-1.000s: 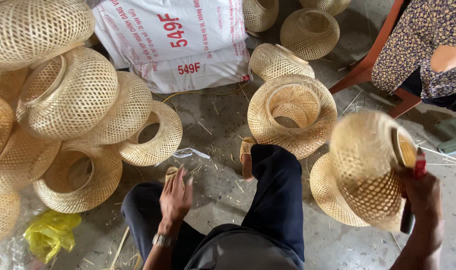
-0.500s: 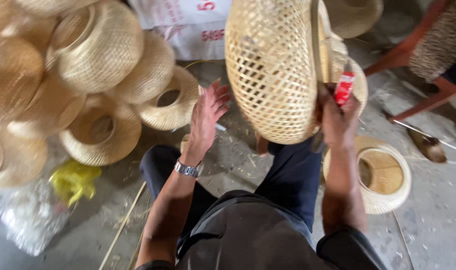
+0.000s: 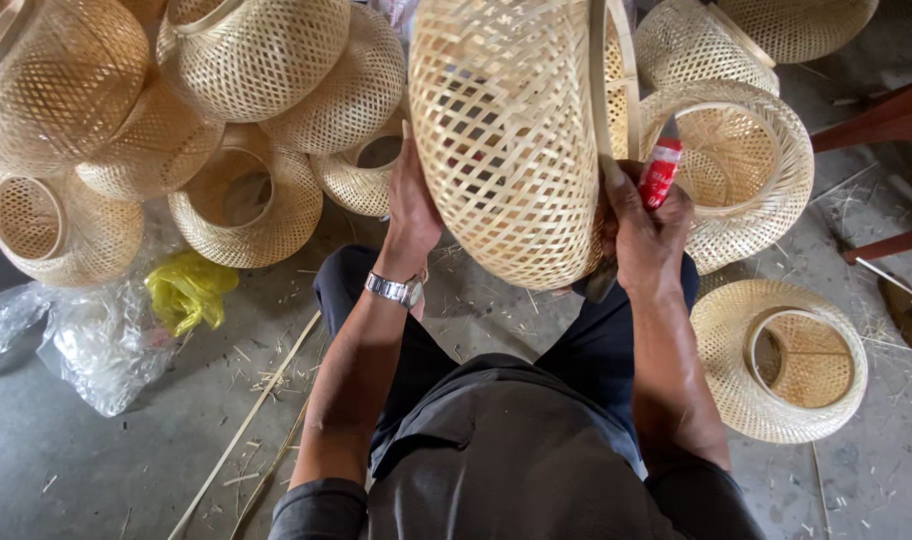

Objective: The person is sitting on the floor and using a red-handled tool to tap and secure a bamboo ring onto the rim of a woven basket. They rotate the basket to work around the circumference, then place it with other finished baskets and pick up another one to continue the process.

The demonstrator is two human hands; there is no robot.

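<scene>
While the concrete floor (image 3: 96, 450) stretches out littered with straw bits and thin bamboo strips (image 3: 244, 430), a heap of woven bamboo baskets (image 3: 176, 120) fills its far left corner, and more baskets (image 3: 781, 360) lie along its right edge. Raised above the person's knees is the large woven basket (image 3: 511, 140), tipped on its side with its rim hoop turned to the right. Its lattice looks fully woven and the hoop is in place, so the weaving itself seems done; what is left, to judge by the grip, is work at the rim. The left hand (image 3: 413, 205) lies flat and open against the basket's left wall, steadying it. The right hand (image 3: 644, 235) is closed at the rim, gripping a small red tube (image 3: 660, 172) together with the hoop. Crumpled clear plastic (image 3: 96, 340) and a yellow bag (image 3: 188, 290) lie near the left edge.
</scene>
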